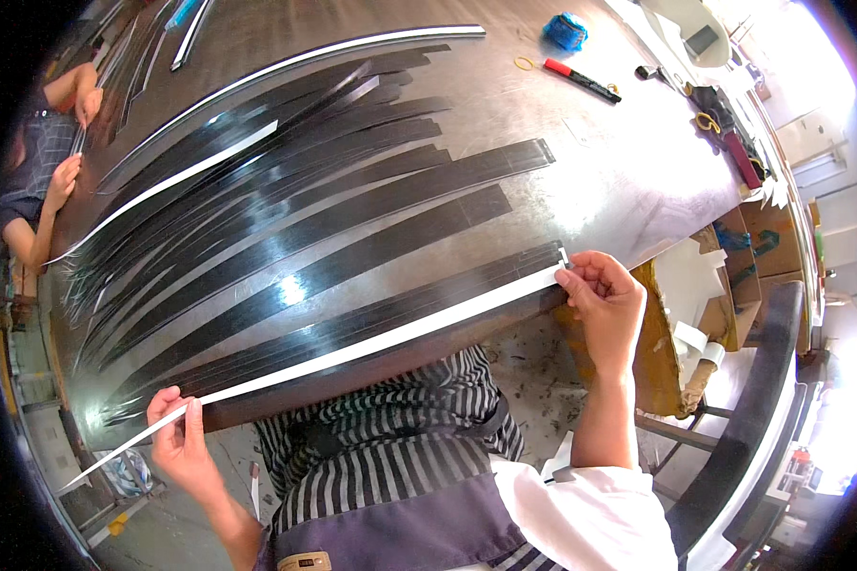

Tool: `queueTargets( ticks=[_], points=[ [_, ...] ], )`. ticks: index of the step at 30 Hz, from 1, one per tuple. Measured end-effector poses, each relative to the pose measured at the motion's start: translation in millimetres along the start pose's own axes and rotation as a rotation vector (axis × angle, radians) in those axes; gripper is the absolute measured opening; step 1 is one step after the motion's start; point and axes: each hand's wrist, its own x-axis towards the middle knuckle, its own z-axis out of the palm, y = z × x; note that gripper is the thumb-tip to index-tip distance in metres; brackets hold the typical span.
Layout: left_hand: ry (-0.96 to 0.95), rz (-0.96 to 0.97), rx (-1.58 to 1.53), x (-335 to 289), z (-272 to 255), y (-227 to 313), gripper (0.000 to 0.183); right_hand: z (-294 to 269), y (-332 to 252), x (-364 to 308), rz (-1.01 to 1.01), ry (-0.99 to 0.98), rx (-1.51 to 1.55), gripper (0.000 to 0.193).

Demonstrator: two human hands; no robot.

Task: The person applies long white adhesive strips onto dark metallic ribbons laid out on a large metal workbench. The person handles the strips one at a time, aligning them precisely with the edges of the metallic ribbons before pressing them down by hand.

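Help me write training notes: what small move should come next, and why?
Perhaps slide the left hand outward along the white strip: a length of it runs on past that hand, while the right hand pinches it near the other end.

Bright overall. Strongest light from right; upper-right and right edges blown out to white. Worktop [628, 157] has broad pale sheen at right, browner and dimmer at left. Hard glare spots on black strips [428, 226]; white strip [381, 342] very bright, detail thin. Floor [543, 369] duller beneath. Fisheye bend strong, black rim at corners. Person [43, 162] at left edge squeezed, soft. Middle reasonably sharp.
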Motion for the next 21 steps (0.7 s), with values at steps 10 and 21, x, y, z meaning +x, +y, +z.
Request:
queueTargets(
  ticks=[10,21],
  points=[
    [-0.002,-0.021,0.055,-0.9,-2.9,-2.2,0.007,0.4,-8.3,4.5,0.054,-0.017,-0.125,0.015],
    [0.013,-0.037,0.061,-0.7,3.1,3.3,0.007,-0.4,-4.3,5.6,0.063,-0.006,-0.114,0.015]
  ],
)
